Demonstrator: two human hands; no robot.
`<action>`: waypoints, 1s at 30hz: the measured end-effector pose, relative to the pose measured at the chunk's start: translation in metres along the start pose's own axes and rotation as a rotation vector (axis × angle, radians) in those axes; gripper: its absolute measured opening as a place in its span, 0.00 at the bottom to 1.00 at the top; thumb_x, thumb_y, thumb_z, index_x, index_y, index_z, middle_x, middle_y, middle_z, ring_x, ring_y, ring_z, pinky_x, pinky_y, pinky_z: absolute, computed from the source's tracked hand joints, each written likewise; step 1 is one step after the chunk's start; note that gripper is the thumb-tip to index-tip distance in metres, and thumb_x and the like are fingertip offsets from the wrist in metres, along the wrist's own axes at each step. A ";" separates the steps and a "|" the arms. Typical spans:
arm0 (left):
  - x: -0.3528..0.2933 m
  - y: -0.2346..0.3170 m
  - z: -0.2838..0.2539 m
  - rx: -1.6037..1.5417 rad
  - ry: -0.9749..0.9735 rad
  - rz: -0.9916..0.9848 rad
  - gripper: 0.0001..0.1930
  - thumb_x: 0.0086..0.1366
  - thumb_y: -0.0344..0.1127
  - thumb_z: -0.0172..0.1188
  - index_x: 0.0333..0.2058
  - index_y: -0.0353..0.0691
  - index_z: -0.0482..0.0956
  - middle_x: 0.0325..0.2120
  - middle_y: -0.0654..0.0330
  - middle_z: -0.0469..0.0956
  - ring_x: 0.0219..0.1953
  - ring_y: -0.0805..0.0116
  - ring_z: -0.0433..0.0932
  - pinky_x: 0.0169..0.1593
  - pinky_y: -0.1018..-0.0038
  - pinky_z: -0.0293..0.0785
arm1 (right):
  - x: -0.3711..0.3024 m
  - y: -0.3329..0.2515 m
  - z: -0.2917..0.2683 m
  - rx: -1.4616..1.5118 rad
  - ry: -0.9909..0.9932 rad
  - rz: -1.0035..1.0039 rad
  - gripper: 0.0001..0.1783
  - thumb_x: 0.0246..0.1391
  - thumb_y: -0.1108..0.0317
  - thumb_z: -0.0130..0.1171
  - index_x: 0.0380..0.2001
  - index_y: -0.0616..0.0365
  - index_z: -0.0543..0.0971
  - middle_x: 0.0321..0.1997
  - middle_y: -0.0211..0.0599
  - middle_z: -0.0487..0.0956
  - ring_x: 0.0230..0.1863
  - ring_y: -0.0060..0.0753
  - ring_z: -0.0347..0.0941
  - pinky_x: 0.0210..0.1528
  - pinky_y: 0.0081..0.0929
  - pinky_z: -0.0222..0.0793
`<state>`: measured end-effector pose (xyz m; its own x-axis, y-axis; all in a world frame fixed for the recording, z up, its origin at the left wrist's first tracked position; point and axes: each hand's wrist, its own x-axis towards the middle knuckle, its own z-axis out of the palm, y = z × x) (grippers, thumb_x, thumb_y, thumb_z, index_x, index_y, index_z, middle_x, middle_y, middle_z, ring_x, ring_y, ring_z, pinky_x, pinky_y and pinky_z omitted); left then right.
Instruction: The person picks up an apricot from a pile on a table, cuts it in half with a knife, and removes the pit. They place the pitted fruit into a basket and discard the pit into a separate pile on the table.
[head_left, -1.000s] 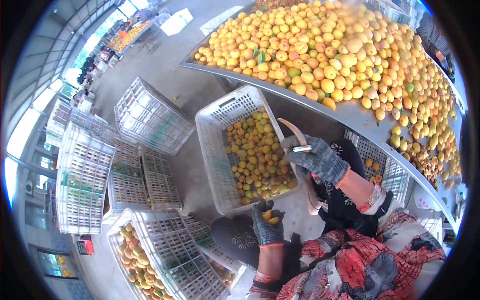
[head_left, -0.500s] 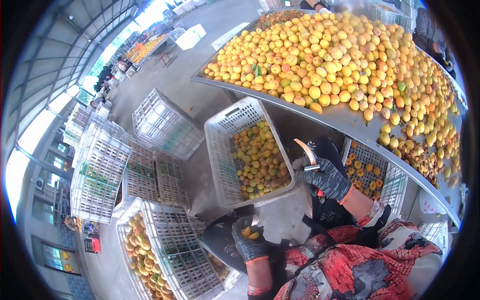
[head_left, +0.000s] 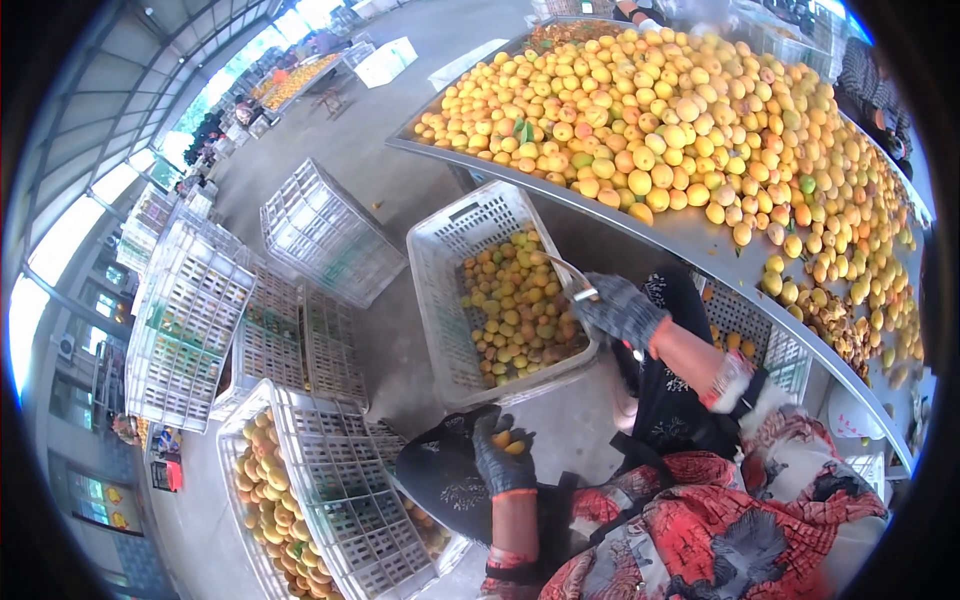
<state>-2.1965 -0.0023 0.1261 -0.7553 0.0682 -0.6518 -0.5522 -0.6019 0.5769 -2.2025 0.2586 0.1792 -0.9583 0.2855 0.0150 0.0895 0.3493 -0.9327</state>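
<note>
Some yellow fruit pieces (head_left: 515, 447) lie in the left hand (head_left: 499, 462), whose gloved grip curls round them above the left knee (head_left: 440, 468), seemingly so they stay gathered while the arm rests low. The right hand (head_left: 622, 308) pinches a curved tool (head_left: 584, 294) by its metal part, the slim end pointing over the white crate (head_left: 437, 318); the tip is blurred, so I cannot tell whether it touches the whole fruit (head_left: 515, 312) inside. That crate stands on the floor before the knees, probably to keep its load within reach. Beyond it runs the surface (head_left: 712, 240), a metal sheet with a raised edge, likely there to stop the heaped fruit (head_left: 640, 110) rolling off. White slatted crates (head_left: 190, 312) stand at left on the grey concrete floor (head_left: 385, 350), under a curved, ribbed roof (head_left: 105, 95), with another fruit-laden table (head_left: 300, 82) far off.
</note>
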 end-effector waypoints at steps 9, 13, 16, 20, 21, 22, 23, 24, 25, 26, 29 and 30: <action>0.174 0.002 0.006 0.117 0.200 -0.318 0.24 0.53 0.55 0.54 0.39 0.43 0.63 0.28 0.55 0.70 0.22 0.62 0.69 0.26 0.64 0.70 | 0.275 0.127 0.053 -0.661 0.169 0.376 0.21 0.42 0.57 0.51 0.38 0.60 0.73 0.40 0.52 0.73 0.44 0.51 0.68 0.46 0.37 0.64; 0.238 0.014 0.034 0.205 0.146 -0.166 0.19 0.56 0.50 0.53 0.39 0.44 0.63 0.27 0.57 0.70 0.19 0.64 0.70 0.22 0.66 0.72 | 0.357 0.166 0.060 -0.734 0.234 0.399 0.22 0.38 0.57 0.55 0.37 0.59 0.73 0.40 0.52 0.73 0.43 0.50 0.69 0.46 0.36 0.65; 0.265 0.012 0.048 0.202 0.202 -0.142 0.15 0.57 0.46 0.52 0.37 0.44 0.63 0.26 0.58 0.69 0.18 0.64 0.70 0.21 0.68 0.73 | 0.390 0.172 0.050 -0.695 0.080 0.472 0.22 0.35 0.57 0.57 0.35 0.58 0.74 0.37 0.51 0.74 0.40 0.50 0.70 0.43 0.36 0.66; 0.283 0.005 0.060 0.157 0.271 -0.140 0.14 0.57 0.45 0.53 0.35 0.45 0.64 0.24 0.59 0.68 0.18 0.65 0.70 0.20 0.70 0.72 | 0.399 0.188 0.048 -0.680 0.066 0.437 0.21 0.31 0.59 0.59 0.32 0.59 0.76 0.32 0.52 0.75 0.35 0.50 0.72 0.38 0.36 0.68; 0.286 0.001 0.062 0.136 0.300 -0.092 0.14 0.57 0.45 0.53 0.35 0.45 0.64 0.24 0.60 0.68 0.18 0.66 0.70 0.20 0.71 0.72 | 0.394 0.191 0.044 -0.681 0.067 0.440 0.21 0.31 0.59 0.59 0.32 0.59 0.76 0.32 0.52 0.75 0.35 0.50 0.72 0.38 0.36 0.68; 0.286 -0.003 0.063 0.115 0.329 -0.044 0.13 0.57 0.45 0.54 0.35 0.46 0.64 0.23 0.60 0.67 0.18 0.67 0.70 0.19 0.72 0.72 | 0.387 0.194 0.038 -0.519 0.097 0.458 0.21 0.31 0.59 0.59 0.31 0.59 0.76 0.32 0.52 0.75 0.34 0.49 0.72 0.37 0.36 0.68; 0.287 -0.006 0.065 0.117 0.327 -0.046 0.13 0.57 0.45 0.54 0.35 0.46 0.64 0.23 0.60 0.67 0.18 0.67 0.70 0.19 0.72 0.72 | 0.382 0.196 0.033 -0.358 0.128 0.472 0.21 0.30 0.59 0.59 0.30 0.60 0.76 0.31 0.52 0.75 0.33 0.49 0.72 0.36 0.36 0.68; 0.287 -0.002 0.073 0.156 0.330 -0.042 0.13 0.57 0.44 0.54 0.35 0.46 0.64 0.22 0.61 0.67 0.17 0.68 0.70 0.19 0.73 0.71 | 0.377 0.200 0.027 -0.423 0.152 0.455 0.19 0.32 0.58 0.56 0.30 0.59 0.76 0.30 0.52 0.75 0.31 0.48 0.72 0.34 0.37 0.68; 0.285 0.000 0.083 0.196 0.331 -0.037 0.12 0.57 0.44 0.54 0.35 0.46 0.64 0.21 0.61 0.67 0.17 0.69 0.70 0.19 0.74 0.71 | 0.372 0.206 0.019 -0.422 0.165 0.463 0.19 0.32 0.58 0.56 0.30 0.59 0.76 0.30 0.52 0.75 0.31 0.48 0.72 0.34 0.37 0.68; 0.281 -0.001 0.094 0.194 0.291 -0.031 0.13 0.57 0.44 0.54 0.35 0.45 0.65 0.20 0.62 0.67 0.17 0.70 0.69 0.20 0.74 0.71 | 0.365 0.211 0.010 -0.553 0.203 0.438 0.19 0.33 0.58 0.55 0.30 0.59 0.76 0.30 0.51 0.76 0.31 0.47 0.72 0.34 0.37 0.68; 0.293 -0.006 0.096 0.167 0.253 0.051 0.12 0.57 0.43 0.54 0.34 0.44 0.65 0.20 0.63 0.66 0.17 0.70 0.69 0.20 0.75 0.70 | 0.348 0.185 -0.001 -0.541 0.254 0.462 0.42 0.35 0.57 0.58 0.56 0.56 0.56 0.56 0.49 0.60 0.56 0.48 0.57 0.57 0.32 0.52; 0.294 -0.007 0.106 0.176 0.239 0.042 0.12 0.57 0.43 0.54 0.34 0.44 0.65 0.20 0.63 0.66 0.17 0.70 0.69 0.20 0.75 0.70 | 0.344 0.184 -0.006 -0.554 0.269 0.481 0.39 0.36 0.57 0.57 0.54 0.57 0.58 0.55 0.49 0.61 0.55 0.48 0.58 0.56 0.32 0.53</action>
<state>-2.4523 0.1062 -0.0174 -0.6860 -0.1557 -0.7108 -0.5906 -0.4515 0.6688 -2.5135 0.4267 0.0151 -0.6872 0.7003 -0.1931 0.6690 0.5066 -0.5439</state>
